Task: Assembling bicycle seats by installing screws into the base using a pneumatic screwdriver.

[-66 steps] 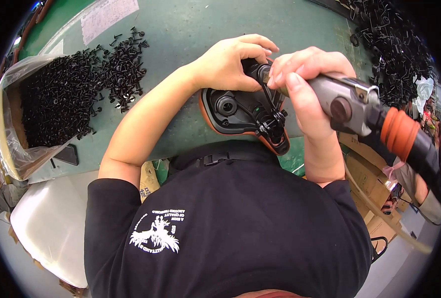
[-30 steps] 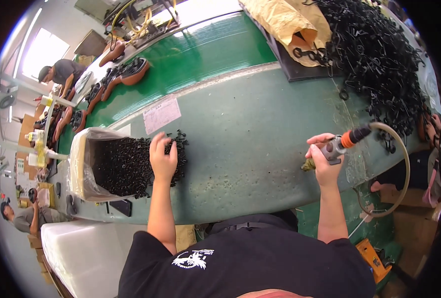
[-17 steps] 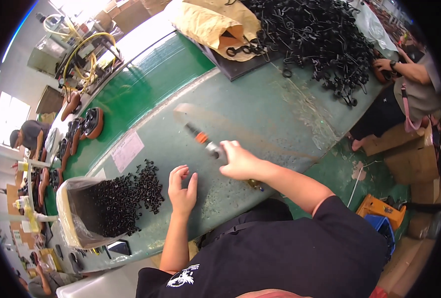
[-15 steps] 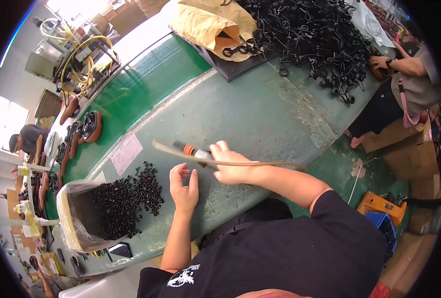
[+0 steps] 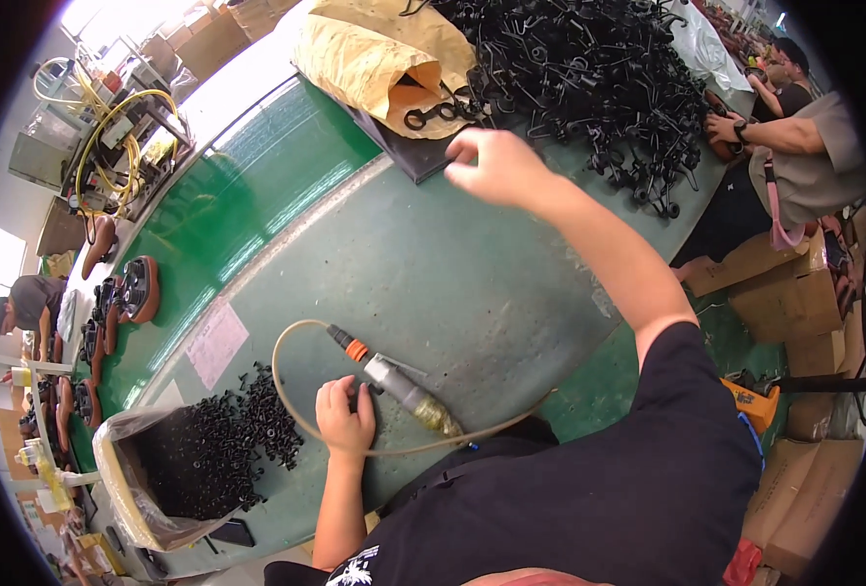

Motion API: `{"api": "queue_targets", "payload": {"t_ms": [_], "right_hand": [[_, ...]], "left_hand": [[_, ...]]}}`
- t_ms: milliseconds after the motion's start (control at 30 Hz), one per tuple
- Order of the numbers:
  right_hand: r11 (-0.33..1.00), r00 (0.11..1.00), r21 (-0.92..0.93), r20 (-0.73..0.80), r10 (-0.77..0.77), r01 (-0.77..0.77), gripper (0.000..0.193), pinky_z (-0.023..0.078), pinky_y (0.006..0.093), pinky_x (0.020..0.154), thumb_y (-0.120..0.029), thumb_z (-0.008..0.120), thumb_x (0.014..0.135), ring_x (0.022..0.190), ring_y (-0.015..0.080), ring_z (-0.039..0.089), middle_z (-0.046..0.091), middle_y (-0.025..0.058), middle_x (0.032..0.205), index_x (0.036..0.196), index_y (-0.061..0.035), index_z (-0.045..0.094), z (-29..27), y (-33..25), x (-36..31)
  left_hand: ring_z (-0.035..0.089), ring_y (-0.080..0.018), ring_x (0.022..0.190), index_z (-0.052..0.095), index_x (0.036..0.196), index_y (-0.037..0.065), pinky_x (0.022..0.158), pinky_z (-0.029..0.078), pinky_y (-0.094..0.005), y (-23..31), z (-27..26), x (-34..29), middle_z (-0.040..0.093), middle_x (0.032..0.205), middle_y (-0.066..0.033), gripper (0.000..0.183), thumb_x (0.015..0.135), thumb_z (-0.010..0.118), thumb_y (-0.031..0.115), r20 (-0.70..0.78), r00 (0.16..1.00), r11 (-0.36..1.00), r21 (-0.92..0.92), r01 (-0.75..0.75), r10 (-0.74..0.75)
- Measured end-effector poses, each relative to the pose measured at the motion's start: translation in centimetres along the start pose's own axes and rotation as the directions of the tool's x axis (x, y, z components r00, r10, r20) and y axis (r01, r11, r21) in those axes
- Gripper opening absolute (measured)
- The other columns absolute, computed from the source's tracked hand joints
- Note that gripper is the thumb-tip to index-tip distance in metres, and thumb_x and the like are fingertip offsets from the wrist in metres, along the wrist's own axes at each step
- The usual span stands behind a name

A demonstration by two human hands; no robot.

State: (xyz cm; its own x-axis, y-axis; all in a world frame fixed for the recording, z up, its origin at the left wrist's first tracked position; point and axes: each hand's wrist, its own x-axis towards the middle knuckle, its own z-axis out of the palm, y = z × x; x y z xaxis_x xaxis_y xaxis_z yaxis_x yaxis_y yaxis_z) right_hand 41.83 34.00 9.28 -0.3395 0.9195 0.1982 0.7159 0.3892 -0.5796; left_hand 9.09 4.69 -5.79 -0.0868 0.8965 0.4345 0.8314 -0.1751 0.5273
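My right hand reaches out over the far part of the table, beside the brown paper bag. Its fingers are bent, with thumb and forefinger apart and nothing visible between them. Black ringed parts poke from the bag's mouth close by. On the near side, my left hand rests with curled fingers; whatever they hold is hidden. Just right of it lies a grey power screwdriver with an orange ring, its thin hose looping around my left hand. Small black screws are spread to the left.
A plastic-lined box holds more small black pieces. Black wire-like parts are heaped at the far right. A paper sheet lies beside the green conveyor belt, which carries brown-and-black saddle-like items. Another person's hand works at right.
My right hand has let go of the screwdriver and moved far across to the bag. The screwdriver now lies on the table. My left hand's fingers are drawn in more.
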Motion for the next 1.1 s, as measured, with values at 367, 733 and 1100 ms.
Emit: {"api": "queue_targets", "payload": {"t_ms": [367, 733, 1100], "right_hand": [[0.820, 0.994, -0.563, -0.089, 0.070, -0.108, 0.020, 0.064, 0.0495, 0.083, -0.007, 0.058, 0.090, 0.091, 0.0403, 0.078, 0.079, 0.0229, 0.099, 0.095, -0.0007, 0.077, 2.9, 11.5, 11.5], [0.510, 0.895, 0.851, -0.318, 0.313, 0.124, 0.019, 0.056, 0.0302, 0.061, -0.016, 0.064, 0.101, 0.067, 0.0177, 0.069, 0.072, 0.0054, 0.079, 0.107, -0.0014, 0.074, -28.7, 18.3, 18.2], [0.977, 0.981, 0.093, -0.005, -0.192, 0.192, 0.036, 0.056, 0.0393, 0.099, -0.021, 0.070, 0.090, 0.110, 0.0325, 0.075, 0.078, 0.0226, 0.115, 0.119, -0.0007, 0.078, 1.2, 7.7, 17.3]], "left_hand": [[0.059, -0.0284, 0.077, 0.065, 0.095, 0.001, 0.068, 0.050, -0.0396, 0.1, -0.5, -0.1, 0.060, 0.086, -0.0122, 0.017, 0.083, 0.076, -0.002, -0.006, 1.000, 0.999, 0.044, -0.017, 0.017], [0.061, -0.0350, 0.084, 0.065, 0.095, 0.002, 0.077, 0.051, -0.0445, 0.5, 0.5, 0.7, 0.062, 0.090, -0.0148, 0.018, 0.080, 0.075, 0.001, 0.065, 0.997, 1.000, 0.008, 0.028, -0.029], [0.061, -0.0350, 0.086, 0.066, 0.098, 0.003, 0.078, 0.051, -0.0443, 0.9, -0.5, 0.5, 0.062, 0.093, -0.0142, 0.019, 0.081, 0.075, 0.001, 0.037, 0.998, 0.994, 0.099, 0.051, -0.055]]}}
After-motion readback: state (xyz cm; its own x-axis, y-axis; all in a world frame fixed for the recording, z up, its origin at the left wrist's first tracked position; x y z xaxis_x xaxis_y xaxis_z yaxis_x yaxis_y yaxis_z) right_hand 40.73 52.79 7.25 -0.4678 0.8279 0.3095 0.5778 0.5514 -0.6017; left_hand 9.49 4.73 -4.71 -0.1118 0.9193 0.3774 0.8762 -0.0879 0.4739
